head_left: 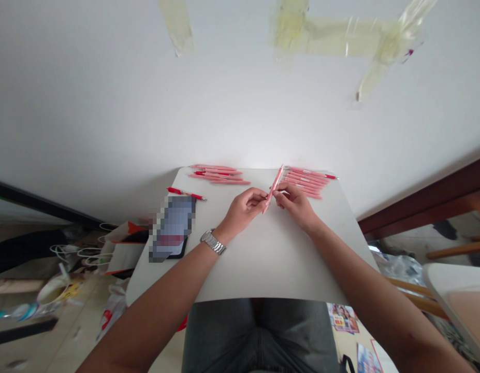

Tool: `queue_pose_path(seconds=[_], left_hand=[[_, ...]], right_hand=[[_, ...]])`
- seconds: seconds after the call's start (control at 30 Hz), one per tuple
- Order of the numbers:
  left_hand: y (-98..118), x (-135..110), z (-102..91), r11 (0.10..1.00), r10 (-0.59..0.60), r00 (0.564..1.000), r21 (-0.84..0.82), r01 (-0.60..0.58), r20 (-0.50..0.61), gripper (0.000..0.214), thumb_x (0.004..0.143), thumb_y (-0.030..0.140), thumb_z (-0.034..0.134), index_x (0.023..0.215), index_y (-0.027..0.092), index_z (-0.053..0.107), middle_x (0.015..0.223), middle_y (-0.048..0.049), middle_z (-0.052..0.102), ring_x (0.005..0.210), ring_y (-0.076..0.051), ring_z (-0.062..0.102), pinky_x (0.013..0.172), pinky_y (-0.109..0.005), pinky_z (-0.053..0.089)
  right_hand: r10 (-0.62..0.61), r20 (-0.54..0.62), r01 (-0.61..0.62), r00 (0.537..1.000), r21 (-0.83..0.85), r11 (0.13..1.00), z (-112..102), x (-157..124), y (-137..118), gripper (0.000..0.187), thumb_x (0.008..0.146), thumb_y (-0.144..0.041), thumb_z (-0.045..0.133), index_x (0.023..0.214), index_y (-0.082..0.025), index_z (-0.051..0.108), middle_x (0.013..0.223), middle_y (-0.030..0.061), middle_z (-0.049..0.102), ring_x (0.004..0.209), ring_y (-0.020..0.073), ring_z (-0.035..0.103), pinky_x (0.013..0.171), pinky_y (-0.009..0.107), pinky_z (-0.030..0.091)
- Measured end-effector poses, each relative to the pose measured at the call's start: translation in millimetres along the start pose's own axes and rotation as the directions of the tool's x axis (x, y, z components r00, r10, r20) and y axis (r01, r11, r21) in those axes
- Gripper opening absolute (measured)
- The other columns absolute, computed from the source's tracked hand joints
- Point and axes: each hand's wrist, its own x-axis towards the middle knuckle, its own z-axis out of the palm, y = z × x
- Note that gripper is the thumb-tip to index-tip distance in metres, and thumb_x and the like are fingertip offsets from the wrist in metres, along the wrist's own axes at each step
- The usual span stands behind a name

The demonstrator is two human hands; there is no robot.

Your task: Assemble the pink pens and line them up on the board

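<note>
Both my hands meet over the middle of a small white table. My left hand, with a metal watch on its wrist, pinches the lower end of a pink pen that points up and away from me. My right hand grips the same pen from the right, fingers closed on its barrel. Several pink pens lie in a row at the far left of the table. Another row of pink pens lies at the far right, just behind my right hand.
A single red pen lies at the table's left edge, beside a phone. White bags and clutter cover the floor on the left. A wooden frame and a chair edge stand to the right. A white wall rises behind.
</note>
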Motion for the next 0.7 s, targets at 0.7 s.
queue_pose_path(seconds=[0.7], left_hand=[[2, 1, -4.9, 1.0, 0.025, 0.971, -0.003, -0.027, -0.239, 0.032, 0.095, 0.046, 0.075, 0.108, 0.018, 0.067, 0.102, -0.0072, 0.073, 0.098, -0.019, 0.074, 0.093, -0.035, 0.06]], right_hand=[[-0.193, -0.052, 0.172, 0.98, -0.271, 0.947, -3, -4, -3, 0.03, 0.101, -0.056, 0.065, 0.103, -0.026, 0.061, 0.088, 0.0022, 0.066, 0.069, 0.0164, 0.056, 0.064, 0.033, 0.045]])
